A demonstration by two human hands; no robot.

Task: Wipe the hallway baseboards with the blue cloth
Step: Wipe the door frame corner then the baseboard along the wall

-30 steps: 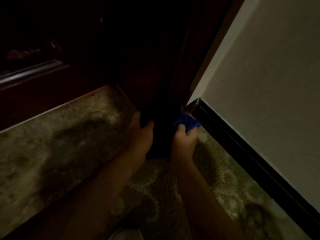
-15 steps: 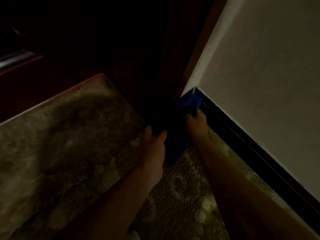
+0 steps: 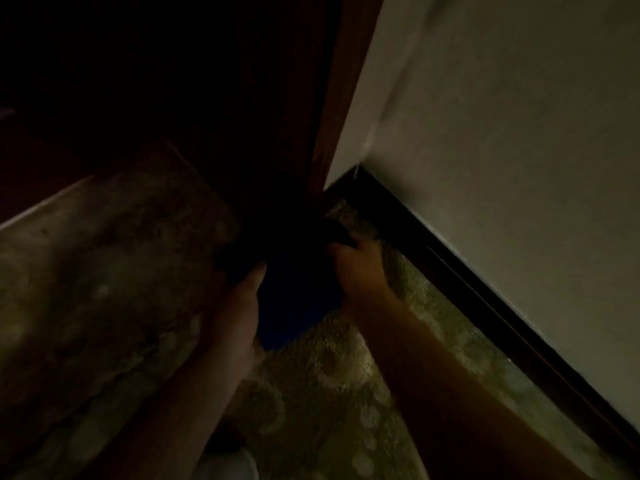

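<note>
1. The head view is very dim; it looks down into a corner where a dark wooden door frame (image 3: 329, 109) meets a pale wall (image 3: 502, 150).
2. A dark baseboard (image 3: 450, 268) runs along the foot of the wall, from the corner near the middle of the picture down toward the lower right edge.
3. The floor (image 3: 346, 375) is a mottled, greenish-brown surface, and a raised or separate slab of similar colour (image 3: 104, 271) lies to the left.
4. The blue cloth (image 3: 294, 306) hangs between the two hands, in front of the dark corner and just left of the baseboard's end. Only a deep blue patch of it shows; its upper part is lost in shadow.
5. The left hand (image 3: 242, 306) reaches up from the lower middle. Its thumb points upward at the cloth's left edge, and its fingers are hidden in the dark, so I cannot tell for sure whether they grip the cloth.
6. The right hand (image 3: 360, 268) is near the baseboard's end, apart from it, with its fingers curled round a dark bunch that appears to be the cloth's upper right part.
7. Both forearms are bare.
8. A pale, blurred shape (image 3: 232, 465) sits at the bottom edge; what it is cannot be told.
</note>
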